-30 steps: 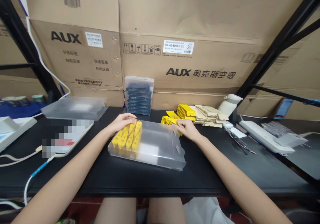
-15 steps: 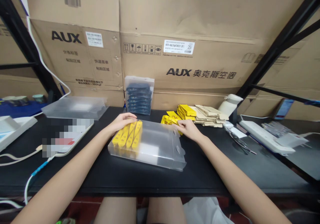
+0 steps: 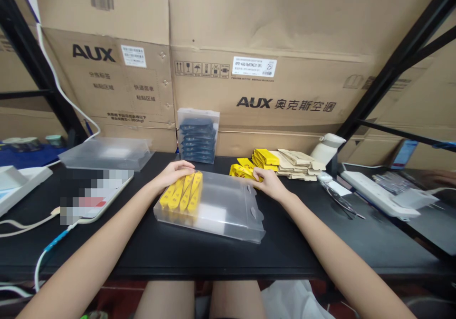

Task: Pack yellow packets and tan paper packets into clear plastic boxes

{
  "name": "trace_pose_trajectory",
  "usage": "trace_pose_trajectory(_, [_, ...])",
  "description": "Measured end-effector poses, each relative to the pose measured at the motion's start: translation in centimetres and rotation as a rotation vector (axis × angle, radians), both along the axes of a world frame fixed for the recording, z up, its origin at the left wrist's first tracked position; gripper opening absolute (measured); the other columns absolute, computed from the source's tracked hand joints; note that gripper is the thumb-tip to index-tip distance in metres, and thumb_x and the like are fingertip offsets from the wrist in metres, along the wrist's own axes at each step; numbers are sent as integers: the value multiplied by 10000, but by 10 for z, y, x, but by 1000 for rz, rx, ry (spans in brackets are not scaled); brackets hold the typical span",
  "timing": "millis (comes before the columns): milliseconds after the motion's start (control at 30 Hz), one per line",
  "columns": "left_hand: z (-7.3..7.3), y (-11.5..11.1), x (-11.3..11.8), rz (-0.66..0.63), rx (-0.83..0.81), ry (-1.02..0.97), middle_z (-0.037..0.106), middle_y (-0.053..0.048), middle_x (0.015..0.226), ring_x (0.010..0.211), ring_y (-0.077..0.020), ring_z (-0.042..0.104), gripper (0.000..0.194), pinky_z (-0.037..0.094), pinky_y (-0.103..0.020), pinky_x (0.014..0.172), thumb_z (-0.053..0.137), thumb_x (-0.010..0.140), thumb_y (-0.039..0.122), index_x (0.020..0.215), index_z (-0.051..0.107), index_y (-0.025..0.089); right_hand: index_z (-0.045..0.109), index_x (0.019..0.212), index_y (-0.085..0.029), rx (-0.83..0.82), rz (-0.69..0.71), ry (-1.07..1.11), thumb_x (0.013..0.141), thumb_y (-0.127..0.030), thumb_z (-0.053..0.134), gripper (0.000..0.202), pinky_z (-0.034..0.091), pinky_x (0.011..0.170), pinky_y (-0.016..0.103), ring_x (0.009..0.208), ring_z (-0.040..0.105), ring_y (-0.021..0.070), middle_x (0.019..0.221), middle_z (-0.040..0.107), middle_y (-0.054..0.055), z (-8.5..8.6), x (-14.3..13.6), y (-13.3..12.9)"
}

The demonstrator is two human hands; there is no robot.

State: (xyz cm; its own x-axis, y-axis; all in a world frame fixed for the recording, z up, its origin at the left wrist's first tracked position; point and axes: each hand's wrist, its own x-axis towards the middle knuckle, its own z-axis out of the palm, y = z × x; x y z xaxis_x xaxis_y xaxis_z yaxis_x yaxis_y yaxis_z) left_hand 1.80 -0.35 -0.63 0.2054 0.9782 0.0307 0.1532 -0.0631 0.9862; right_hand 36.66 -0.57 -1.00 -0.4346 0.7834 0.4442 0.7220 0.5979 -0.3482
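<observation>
On the worktop (image 3: 199, 260), the left hand (image 3: 174, 173) curved over a clear box (image 3: 231, 209) beside its yellow packets (image 3: 180, 198), its grip's closure unclear; the right hand's (image 3: 270, 183) grip pinched another packet (image 3: 241, 171) behind the box.

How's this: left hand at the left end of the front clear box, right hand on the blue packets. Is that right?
Not quite: the head view shows the right hand on a yellow packet, not on the blue packets. The left hand is indeed at the left end of the front clear box.
</observation>
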Motion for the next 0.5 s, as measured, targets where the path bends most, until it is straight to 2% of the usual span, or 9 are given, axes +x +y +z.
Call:
trace_pose_trajectory(133, [0, 1, 0, 2, 18, 16, 708, -45, 848, 813, -208, 649, 345, 457, -324, 778, 750, 616, 377, 883, 665, 174, 390, 721, -213, 40, -61, 56, 753, -321, 607, 245, 285, 532, 227, 506, 360, 103, 558, 371, -72, -1, 0, -1])
trace_pose_trajectory(233, [0, 0, 0, -1, 5, 6, 708, -45, 849, 813, -208, 649, 347, 457, -327, 783, 753, 614, 373, 885, 664, 175, 433, 847, -224, -1, -109, 236, 739, -350, 632, 260, 374, 545, 252, 515, 492, 140, 569, 484, -63, -2, -2, -1])
trace_pose_trajectory(300, [0, 0, 0, 0, -1, 0, 708, -44, 848, 811, -206, 649, 340, 458, -325, 783, 753, 615, 369, 882, 664, 177, 448, 960, -226, -54, -118, 407, 717, -364, 662, 351, 459, 592, 300, 619, 617, 197, 675, 605, -17, -2, -3, 0])
trace_pose_trajectory(367, [0, 0, 0, 0, -5, 0, 707, -41, 845, 808, -203, 648, 335, 458, -322, 780, 752, 618, 365, 881, 664, 178, 463, 1042, -224, -79, -116, 564, 691, -375, 692, 445, 516, 667, 356, 776, 673, 250, 822, 667, 39, -1, -3, 2])
trace_pose_trajectory(500, [0, 0, -1, -6, -4, 13, 703, -38, 844, 805, -205, 648, 343, 461, -325, 777, 746, 622, 376, 890, 661, 180, 540, 937, -214, -120, -111, 754, 639, -399, 736, 402, 545, 770, 408, 921, 667, 281, 980, 680, 84, -3, -2, 8])
